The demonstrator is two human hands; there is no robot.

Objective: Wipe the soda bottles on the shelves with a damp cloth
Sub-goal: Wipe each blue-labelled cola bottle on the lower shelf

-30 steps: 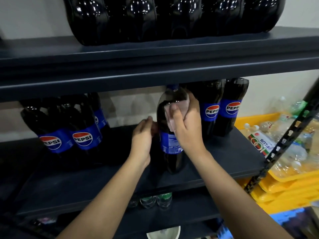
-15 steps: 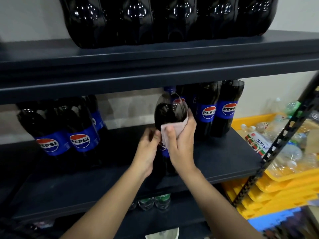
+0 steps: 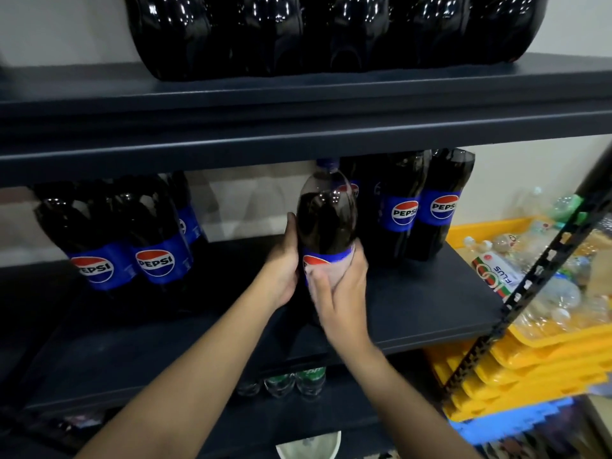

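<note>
Left hand (image 3: 285, 263) wraps bottle (image 3: 326, 223) side, steadying it on shelf (image 3: 430, 313). Right hand (image 3: 341, 293) presses cloth (image 3: 326, 271) flat on label, fingers curled around, for wiping.

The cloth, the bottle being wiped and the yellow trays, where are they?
cloth (image 3: 326, 271): head view, pink middle under the fingers.
bottle (image 3: 326, 217): head view, dark upper body.
yellow trays (image 3: 543, 352): head view, front rim.
</note>
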